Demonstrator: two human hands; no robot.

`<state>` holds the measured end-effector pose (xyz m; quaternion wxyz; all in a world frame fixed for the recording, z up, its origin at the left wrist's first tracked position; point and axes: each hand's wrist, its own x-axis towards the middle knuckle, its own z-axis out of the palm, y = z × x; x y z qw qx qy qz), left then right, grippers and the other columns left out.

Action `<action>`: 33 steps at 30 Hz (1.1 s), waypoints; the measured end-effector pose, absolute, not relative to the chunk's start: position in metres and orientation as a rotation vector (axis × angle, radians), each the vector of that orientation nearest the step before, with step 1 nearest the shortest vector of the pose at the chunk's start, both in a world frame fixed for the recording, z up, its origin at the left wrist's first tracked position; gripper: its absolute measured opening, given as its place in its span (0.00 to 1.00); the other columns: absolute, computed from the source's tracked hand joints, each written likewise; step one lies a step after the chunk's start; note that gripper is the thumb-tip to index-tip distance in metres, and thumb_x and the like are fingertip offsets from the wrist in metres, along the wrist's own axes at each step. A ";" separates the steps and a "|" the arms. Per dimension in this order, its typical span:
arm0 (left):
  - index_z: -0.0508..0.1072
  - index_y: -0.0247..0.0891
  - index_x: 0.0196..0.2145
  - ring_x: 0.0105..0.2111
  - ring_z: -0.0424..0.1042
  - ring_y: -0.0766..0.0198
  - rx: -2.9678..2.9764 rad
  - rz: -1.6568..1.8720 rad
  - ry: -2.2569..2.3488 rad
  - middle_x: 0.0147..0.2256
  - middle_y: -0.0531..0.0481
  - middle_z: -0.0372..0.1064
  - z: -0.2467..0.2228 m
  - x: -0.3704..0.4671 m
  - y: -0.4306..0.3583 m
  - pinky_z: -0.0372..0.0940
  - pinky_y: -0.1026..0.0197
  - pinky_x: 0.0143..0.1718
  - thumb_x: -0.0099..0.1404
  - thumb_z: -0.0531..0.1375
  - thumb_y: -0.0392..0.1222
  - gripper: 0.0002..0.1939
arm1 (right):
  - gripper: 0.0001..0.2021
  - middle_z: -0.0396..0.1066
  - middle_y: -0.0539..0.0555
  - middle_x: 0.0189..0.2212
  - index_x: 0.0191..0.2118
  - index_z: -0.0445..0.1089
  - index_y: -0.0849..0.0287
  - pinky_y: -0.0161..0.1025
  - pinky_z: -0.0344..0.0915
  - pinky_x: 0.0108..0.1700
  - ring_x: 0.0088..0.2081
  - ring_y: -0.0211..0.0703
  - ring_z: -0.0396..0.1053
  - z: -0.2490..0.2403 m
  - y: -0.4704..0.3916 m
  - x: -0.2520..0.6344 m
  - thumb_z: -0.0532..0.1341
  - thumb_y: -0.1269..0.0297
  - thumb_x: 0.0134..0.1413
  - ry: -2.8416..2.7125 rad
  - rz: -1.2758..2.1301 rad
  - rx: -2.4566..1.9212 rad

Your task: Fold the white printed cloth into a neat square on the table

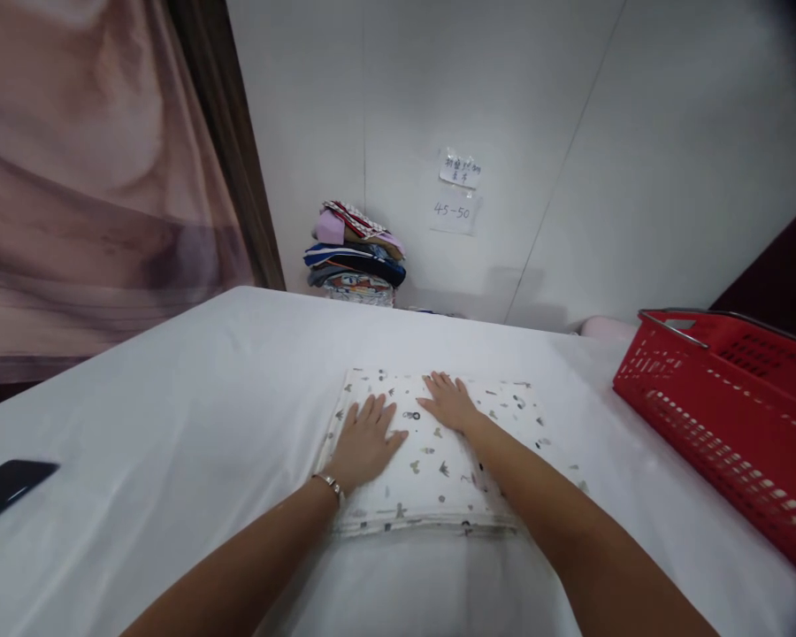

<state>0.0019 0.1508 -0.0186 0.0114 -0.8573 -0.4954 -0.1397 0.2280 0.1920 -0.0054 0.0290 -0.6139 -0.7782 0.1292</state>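
A white cloth with small printed figures lies folded in a rough rectangle on the white-covered table, its layered edge facing me. My left hand rests flat on its left part, fingers spread, with a bracelet at the wrist. Farther back and to the right, my right hand lies on the cloth near its far edge, fingers apart. Neither hand grips anything. The right forearm covers part of the cloth's right side.
A red plastic basket with a metal handle stands on the table at the right. A dark flat object lies at the left edge. Beyond the table are stacked folded fabrics, a wall with paper notes and a pink curtain.
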 end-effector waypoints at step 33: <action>0.57 0.40 0.60 0.64 0.41 0.51 -2.778 -0.373 -1.704 0.64 0.44 0.44 -0.009 0.008 0.147 0.36 0.43 0.61 0.64 0.43 0.60 0.33 | 0.31 0.39 0.52 0.66 0.64 0.48 0.55 0.61 0.43 0.60 0.65 0.55 0.37 -0.014 0.094 0.376 0.40 0.45 0.59 -1.839 0.204 -2.501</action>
